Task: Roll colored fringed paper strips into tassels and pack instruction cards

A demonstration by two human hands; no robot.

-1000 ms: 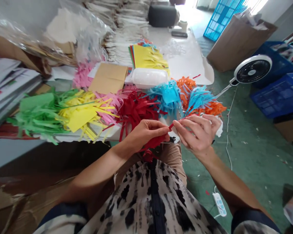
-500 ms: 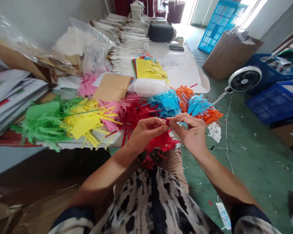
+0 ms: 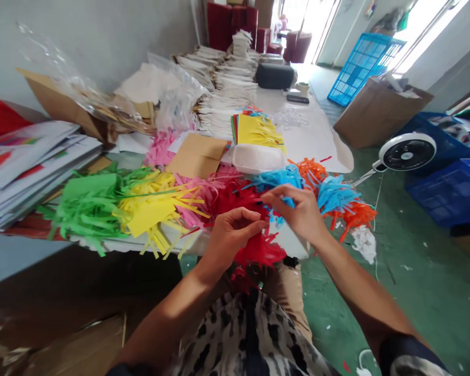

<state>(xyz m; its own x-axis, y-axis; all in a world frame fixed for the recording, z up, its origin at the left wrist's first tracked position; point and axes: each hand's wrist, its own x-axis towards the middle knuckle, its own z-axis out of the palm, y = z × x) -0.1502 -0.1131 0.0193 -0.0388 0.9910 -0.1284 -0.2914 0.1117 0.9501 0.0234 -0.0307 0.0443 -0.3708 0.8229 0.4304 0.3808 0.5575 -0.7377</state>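
Note:
My left hand is closed in a pinch, thumb against forefinger, with a bit of red paper at the fingertips. Red fringed tissue paper hangs just below it, past the table edge. My right hand is higher and to the right, its thumb and forefinger pinched in front of a heap of red paper strips. What its fingertips hold is too small to make out. Blue fringed paper lies right behind that hand.
Green, yellow and orange fringe bundles line the table's front. Behind them are a brown envelope, a white plastic box and yellow fringed sheets. A fan stands at the right.
My hands were together at a small red paper piece; now they are apart, the left lower and the right slightly higher. The view has tilted up, so the table sits lower in it.

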